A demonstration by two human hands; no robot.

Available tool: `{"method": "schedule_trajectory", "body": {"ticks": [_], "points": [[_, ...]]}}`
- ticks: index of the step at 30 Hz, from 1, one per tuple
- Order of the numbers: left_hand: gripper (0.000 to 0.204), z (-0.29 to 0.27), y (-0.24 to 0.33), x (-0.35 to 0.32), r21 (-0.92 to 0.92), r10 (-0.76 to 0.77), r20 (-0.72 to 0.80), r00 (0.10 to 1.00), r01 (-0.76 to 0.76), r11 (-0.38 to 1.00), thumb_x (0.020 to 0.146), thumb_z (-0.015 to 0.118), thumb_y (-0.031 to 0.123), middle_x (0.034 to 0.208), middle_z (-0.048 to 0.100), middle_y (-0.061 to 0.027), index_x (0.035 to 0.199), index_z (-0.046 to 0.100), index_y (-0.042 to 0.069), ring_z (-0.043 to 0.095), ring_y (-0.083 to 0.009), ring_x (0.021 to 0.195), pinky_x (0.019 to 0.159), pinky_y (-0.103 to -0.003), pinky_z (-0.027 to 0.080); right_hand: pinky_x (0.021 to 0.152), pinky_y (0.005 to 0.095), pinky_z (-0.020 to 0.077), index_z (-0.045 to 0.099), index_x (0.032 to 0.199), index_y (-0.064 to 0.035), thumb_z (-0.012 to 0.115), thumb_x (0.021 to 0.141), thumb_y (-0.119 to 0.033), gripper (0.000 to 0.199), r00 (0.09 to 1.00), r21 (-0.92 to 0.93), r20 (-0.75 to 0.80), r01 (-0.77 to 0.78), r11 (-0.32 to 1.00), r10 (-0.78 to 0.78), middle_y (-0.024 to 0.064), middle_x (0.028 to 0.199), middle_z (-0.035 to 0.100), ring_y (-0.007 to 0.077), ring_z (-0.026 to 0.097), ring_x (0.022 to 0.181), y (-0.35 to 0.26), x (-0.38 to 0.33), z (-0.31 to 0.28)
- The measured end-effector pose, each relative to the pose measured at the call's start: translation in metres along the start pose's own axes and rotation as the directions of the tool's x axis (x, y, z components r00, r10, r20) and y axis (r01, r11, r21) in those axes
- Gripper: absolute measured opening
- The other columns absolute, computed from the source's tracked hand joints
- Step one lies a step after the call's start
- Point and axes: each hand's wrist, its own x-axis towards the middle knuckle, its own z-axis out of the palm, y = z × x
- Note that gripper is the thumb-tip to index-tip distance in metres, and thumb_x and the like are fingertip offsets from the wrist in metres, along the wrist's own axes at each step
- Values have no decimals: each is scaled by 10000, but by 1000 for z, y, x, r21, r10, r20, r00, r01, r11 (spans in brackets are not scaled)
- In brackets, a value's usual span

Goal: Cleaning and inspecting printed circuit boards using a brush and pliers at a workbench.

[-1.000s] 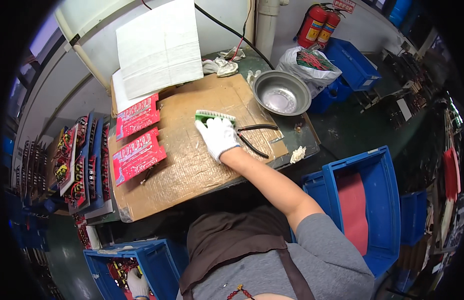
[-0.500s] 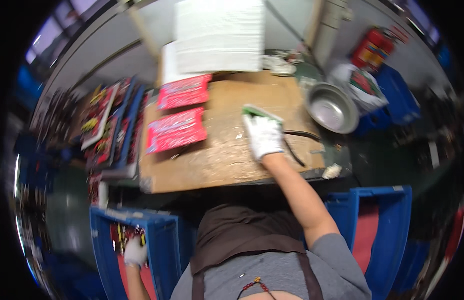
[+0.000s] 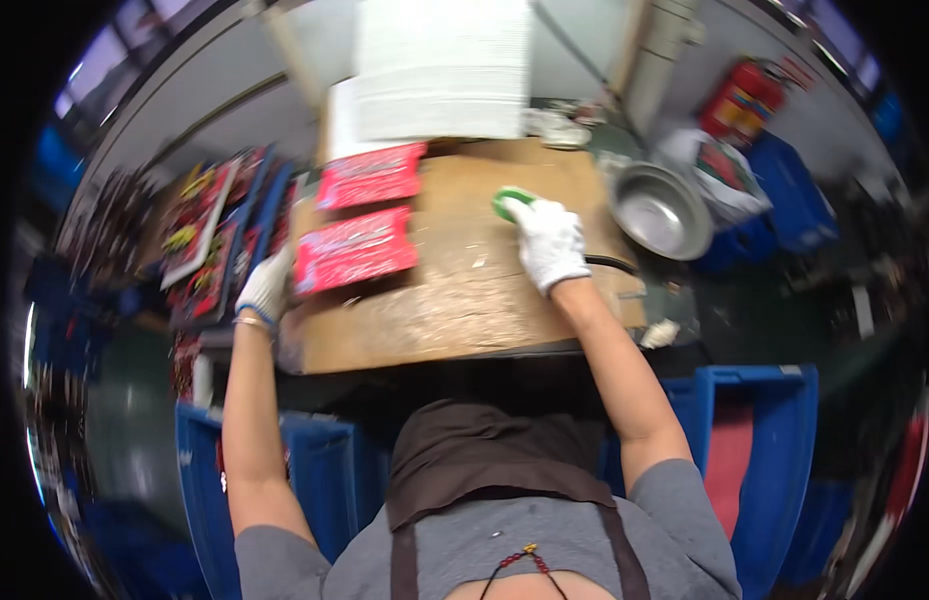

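My right hand (image 3: 552, 240), in a white knit glove, is closed on a small green rounded thing (image 3: 511, 203) above the cardboard-covered tabletop (image 3: 464, 310). Its exact kind is unclear. Behind that wrist a curved black handle (image 3: 612, 263) lies on the cardboard, the rest of its tool hidden. My left hand (image 3: 267, 283), gloved too, is at the table's left edge, between the stacked trays and two shiny red packs, a nearer one (image 3: 356, 248) and a farther one (image 3: 372, 177). Motion smears its fingers, so their grip is unclear.
White sheets (image 3: 442, 70) are stacked at the back. A metal bowl (image 3: 662, 212) stands right, near a fire extinguisher (image 3: 741, 102). Blue trays of red and yellow goods (image 3: 199, 240) lie left. Blue crates flank me, left (image 3: 324, 480) and right (image 3: 784, 450).
My left hand has come up out of the left blue crate to the table's left edge. My right hand has shifted slightly right and away, with the green thing still in it.
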Motion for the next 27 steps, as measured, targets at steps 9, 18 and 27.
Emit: {"method": "schedule_trajectory", "body": {"ticks": [9, 18, 27], "points": [[186, 68, -9, -28, -313, 216, 23, 976, -199, 929, 1005, 644, 187, 914, 736, -11, 1148, 668, 72, 673, -89, 633, 466, -196, 458, 941, 377, 545, 645, 1268, -51, 637, 913, -200, 384, 774, 239, -14, -612, 754, 633, 203, 1169, 728, 322, 712, 1070, 218, -22, -106], [201, 169, -24, -91, -575, 204, 124, 971, -97, 812, 1004, 645, 146, 1037, 735, -60, 1187, 663, 63, 724, -149, 839, 718, -273, 587, 913, 366, 552, 778, 1071, -34, 741, 849, -214, 288, 841, 93, 414, -418, 904, 347, 186, 1036, 768, 305, 731, 1000, 231, 9, -70], [340, 223, -54, -112, -255, 27, 134, 991, 8, 967, 1023, 635, 339, 905, 680, 12, 1263, 636, 98, 598, -69, 607, 421, -222, 419, 904, 337, 541, 753, 1123, 12, 736, 866, -205, 337, 846, 101, 366, -449, 888, 387, 163, 1047, 771, 245, 724, 974, 243, 6, -60]]}}
